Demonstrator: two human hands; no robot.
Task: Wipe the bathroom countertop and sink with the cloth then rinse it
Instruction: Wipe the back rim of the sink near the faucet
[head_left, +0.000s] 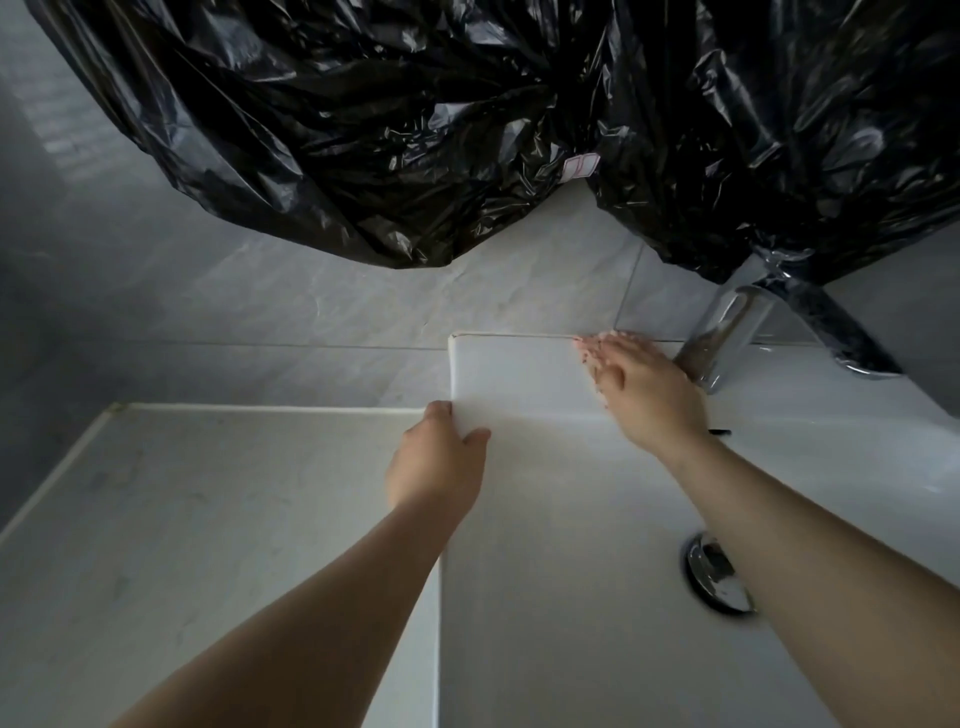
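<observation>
Flat, fingers straight, the right hand (644, 387) presses a thin pale-pink speckled cloth (588, 347) onto the back ledge of the glossy white rectangular ceramic sink (545, 597), beside the chrome tap (727, 332). The cloth's long axis is hidden. The left hand (441, 462) grips the sink's left rim.

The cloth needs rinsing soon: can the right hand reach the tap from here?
Probably yes. The right hand lies flat on the sink ledge beside the tap, with nothing between them. Black plastic hangs onto the tap's top and may cover its handle.
</observation>
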